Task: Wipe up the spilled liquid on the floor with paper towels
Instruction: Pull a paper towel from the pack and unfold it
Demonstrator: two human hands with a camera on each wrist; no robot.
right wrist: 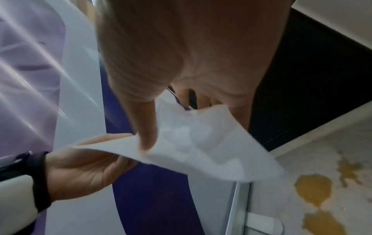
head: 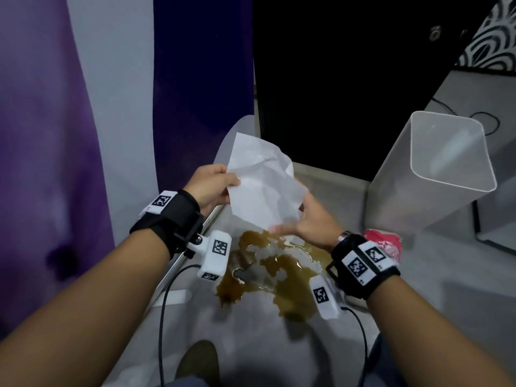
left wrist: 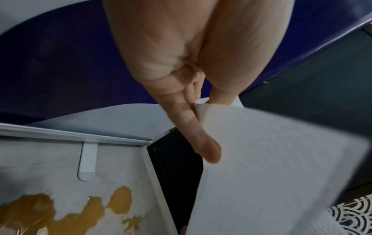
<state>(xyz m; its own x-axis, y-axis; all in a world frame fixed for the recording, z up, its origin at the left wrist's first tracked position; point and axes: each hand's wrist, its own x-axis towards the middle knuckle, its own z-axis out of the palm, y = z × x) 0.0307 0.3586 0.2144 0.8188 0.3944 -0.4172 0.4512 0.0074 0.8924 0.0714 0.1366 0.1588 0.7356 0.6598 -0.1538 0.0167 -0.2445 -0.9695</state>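
Nearest to me, low in the head view, both forearms reach forward with black wrist straps, and between them the brown spill [head: 268, 272] spreads over the pale floor [head: 251, 344], a little below the centre of the frame. It lies in lobes with bare patches among them, close beside the metal rail [head: 178, 263] at its left.

Just above it in the frame I hold one white paper towel [head: 261, 185] up in the air, clear of the liquid. My left hand [head: 210, 188] pinches the towel's left edge, thumb on one face and fingers on the other; the left wrist view shows that pinch plainly. My right hand [head: 304, 222] has the lower right corner, thumb over the sheet and fingers curled under it. The sheet looks dry and only creased.

So I judge the wiping not yet begun: this is the readying step. Next the towel wants lowering flat onto the widest lobe and pressing down, then drawing inward so the liquid is not pushed toward the rail.

Farther off, at the right of the frame, a red packet [head: 384, 241] lies behind my right wrist, and a translucent bin [head: 430, 174] stands beyond it.
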